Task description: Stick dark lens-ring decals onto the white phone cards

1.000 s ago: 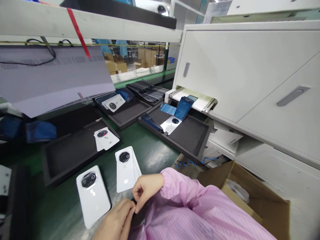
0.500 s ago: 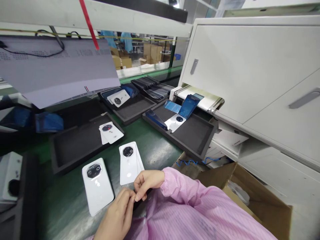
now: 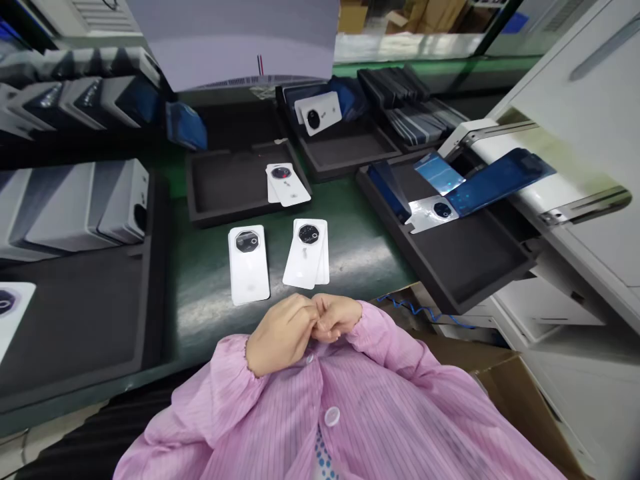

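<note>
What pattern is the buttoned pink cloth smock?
The pink cloth smock has fine stripes, seen in the head view.

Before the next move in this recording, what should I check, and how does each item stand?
1. Bare left hand and bare right hand empty: cannot tell; anything between them is hidden.
2. White rectangular phone-shaped item with dark camera disc on the green tabletop: ok.
3. Thin white rectangular panels beside it squared up: not ok, fanned.
4. Glossy blue rectangular sheet fully inside the right-hand shallow black tray: not ok, overhanging.
</note>
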Motion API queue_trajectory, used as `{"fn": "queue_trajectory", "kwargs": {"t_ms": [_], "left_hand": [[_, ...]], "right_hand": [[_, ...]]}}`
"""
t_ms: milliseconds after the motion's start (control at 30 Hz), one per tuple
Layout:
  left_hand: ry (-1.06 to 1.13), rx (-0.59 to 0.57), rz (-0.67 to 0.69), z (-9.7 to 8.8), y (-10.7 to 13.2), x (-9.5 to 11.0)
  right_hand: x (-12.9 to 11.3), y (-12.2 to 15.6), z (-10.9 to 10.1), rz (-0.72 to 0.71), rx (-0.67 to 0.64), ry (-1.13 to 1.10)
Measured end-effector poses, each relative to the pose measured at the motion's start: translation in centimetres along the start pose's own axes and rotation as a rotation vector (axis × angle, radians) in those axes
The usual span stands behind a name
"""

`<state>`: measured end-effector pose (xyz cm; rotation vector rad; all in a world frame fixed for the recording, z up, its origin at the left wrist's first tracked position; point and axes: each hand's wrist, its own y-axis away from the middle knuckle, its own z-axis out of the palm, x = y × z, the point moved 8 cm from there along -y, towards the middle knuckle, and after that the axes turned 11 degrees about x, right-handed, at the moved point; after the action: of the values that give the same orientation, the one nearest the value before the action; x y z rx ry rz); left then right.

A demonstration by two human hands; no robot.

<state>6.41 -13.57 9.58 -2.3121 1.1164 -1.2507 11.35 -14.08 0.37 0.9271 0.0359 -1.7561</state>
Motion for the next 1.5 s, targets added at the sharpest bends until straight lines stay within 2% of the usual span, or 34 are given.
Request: {"fn": "queue_trajectory", "kwargs": {"t_ms": [133, 233, 333, 433, 533, 700, 833, 933, 1000, 1067, 1167, 1233, 1300, 1367, 1400, 1433, 1500], "left_hand": [[-0.095, 0.052, 0.085, -0.2, -0.1, 0.3], [-0.058, 0.107, 0.006, -1.2, 0.0, -0.4], [0.071, 0.11, -0.131, -2.4, 0.8, -0.8], [0.16, -0.013, -0.174, -2.5, 2.1, -0.2], [0.154, -0.147, -0.22, -1.6, 3.5, 0.0], [0.103, -0.311, -0.274, 0.8, 4.8, -0.7], [0.096, -0.295, -0.291, 1.1, 4.9, -1.3], [0.095, -0.268, -0.276, 0.6, 5.0, -1.2], [0.076, -0.206, -0.272, -0.4, 4.8, -1.2], [0.034, -0.071, -0.306, -2.2, 4.6, -1.9], [-0.113, 0.162, -0.431, -5.5, 4.6, -4.8], [-0.223, 0.252, -0.568, -7.1, 5.2, -7.9], [-0.227, 0.306, -0.755, -7.9, 6.0, -11.5], [-0.025, 0.403, -0.972, -7.7, 7.0, -14.7], [0.138, 0.504, -1.079, -7.4, 7.5, -15.9], [0.28, 0.6, -1.155, -7.0, 7.7, -16.7], [0.439, 0.708, -1.23, -6.3, 7.6, -17.2]], "right_hand": [[1.2, -0.4, 1.7, 0.014, -0.15, 0.054], [1.0, -0.4, 1.9, -0.048, -0.15, 0.07], [-1.5, 0.6, 0.4, -0.285, 0.082, 0.189], [-4.7, 3.1, -0.8, -0.528, 0.382, 0.428], [-6.4, 5.0, -0.4, -0.676, 0.5, 0.586], [-6.7, 5.4, 0.5, -0.759, 0.525, 0.666], [-6.5, 5.0, 0.4, -0.736, 0.538, 0.707], [-6.7, 5.4, -1.4, -0.719, 0.695, 0.758], [-7.2, 6.3, -3.3, -0.727, 0.899, 0.853], [-7.7, 7.2, -5.0, -0.72, 1.097, 0.988], [-8.6, 7.6, -6.5, -0.696, 1.247, 1.117], [-9.1, 6.6, -6.6, -0.701, 1.226, 1.078], [-9.3, 4.0, -6.0, -0.677, 1.093, 0.937], [-8.9, 0.1, -5.1, -0.587, 0.931, 0.751], [-8.6, -1.9, -4.8, -0.524, 0.876, 0.652], [-8.3, -3.9, -4.5, -0.461, 0.853, 0.561], [-8.1, -7.1, -4.4, -0.378, 0.864, 0.425]]}}
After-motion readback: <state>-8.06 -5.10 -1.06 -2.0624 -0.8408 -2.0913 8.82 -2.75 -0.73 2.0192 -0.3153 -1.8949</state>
